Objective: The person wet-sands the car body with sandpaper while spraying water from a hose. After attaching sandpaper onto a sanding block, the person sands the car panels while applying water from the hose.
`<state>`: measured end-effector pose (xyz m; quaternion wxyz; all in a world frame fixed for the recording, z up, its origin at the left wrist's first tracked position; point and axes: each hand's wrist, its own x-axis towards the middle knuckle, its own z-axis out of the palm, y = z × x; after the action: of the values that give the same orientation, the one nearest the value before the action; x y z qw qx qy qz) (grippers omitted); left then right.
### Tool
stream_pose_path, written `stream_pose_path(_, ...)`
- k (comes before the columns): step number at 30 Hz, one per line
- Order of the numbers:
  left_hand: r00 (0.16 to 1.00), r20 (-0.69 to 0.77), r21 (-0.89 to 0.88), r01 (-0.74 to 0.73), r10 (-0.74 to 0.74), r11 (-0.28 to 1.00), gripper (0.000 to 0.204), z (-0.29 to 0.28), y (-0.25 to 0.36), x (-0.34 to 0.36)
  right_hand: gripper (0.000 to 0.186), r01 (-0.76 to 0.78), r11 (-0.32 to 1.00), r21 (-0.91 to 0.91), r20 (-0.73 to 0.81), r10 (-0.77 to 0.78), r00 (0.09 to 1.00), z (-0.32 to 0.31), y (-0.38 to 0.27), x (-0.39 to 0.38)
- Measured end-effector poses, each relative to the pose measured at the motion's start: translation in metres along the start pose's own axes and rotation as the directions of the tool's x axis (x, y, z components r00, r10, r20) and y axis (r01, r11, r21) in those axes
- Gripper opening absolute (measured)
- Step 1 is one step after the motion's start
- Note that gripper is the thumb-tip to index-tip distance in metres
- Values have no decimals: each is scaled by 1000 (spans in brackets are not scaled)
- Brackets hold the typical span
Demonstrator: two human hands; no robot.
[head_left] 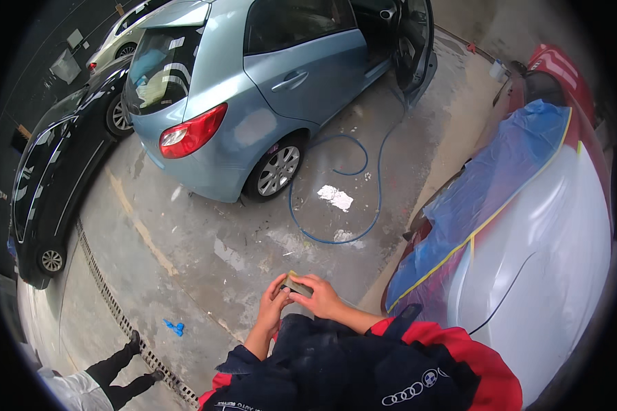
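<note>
Both hands meet in front of my body, closed on a small olive-grey block [297,286] with a yellowish edge, like a sanding block. My left hand [272,305] grips its left end, with the thumb against the near side. From the right, my right hand [318,297] holds the other end between thumb and fingers. The block's underside is hidden. Ahead of me stands a light blue hatchback [301,103], apart from my hands. A dull, paler patch [254,128] shows on its rear quarter, between the red tail light [193,131] and the rear wheel [278,170].
A blue hose [379,198] loops over the floor beside the hatchback, whose front door [415,51] stands ajar. At right, a red car [562,75] carries blue masking film [500,161]. A black car [65,171], floor drain [110,291], blue scrap [174,327] and another person [110,380] are left.
</note>
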<state>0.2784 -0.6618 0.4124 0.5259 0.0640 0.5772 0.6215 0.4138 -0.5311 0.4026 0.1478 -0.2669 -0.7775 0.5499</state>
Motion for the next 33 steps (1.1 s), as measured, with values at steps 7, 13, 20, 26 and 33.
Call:
stream_pose_path(7,999,16,-52,-42,43,998,52,34,76,163,55,33,994,-101,-78,-41,996,-90,22,164)
stream_pose_path(13,935,3,572,-291,354,766,43,54,140,359,51,-170,953,-252,-167,130,977,-169,85,302)
stream_pose_path(20,776,141,806,-450,614,384,62,136,268,615,47,-458,866,-202,-291,393,872,-270,154,418)
stream_pose_path(26,799,-1,952,-183,601,244,74,198,347,770,48,-459,888,-22,-234,442,866,-333,202,499)
stream_pose_path(33,684,-199,978,96,702,183,62,233,337,816,42,-340,936,-88,99,348,932,-393,263,601)
